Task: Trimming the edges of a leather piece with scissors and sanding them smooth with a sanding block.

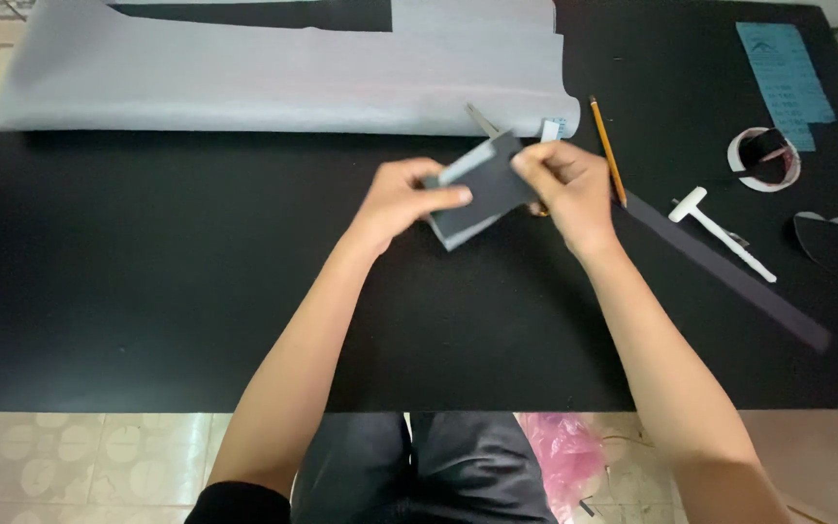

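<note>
Both hands, left (pixel 402 199) and right (pixel 566 184), grip dark card (pixel 482 189), possibly folded

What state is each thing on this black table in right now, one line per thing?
Left hand: pinching the dark folded piece.
Right hand: gripping its other end.
Dark folded piece: held above the table.
Scissors: mostly hidden; open or shut unclear.
Grey sheet: spread flat.
Pencil: lying loose.
Tape roll: lying flat.
White tool: lying untouched.
</note>
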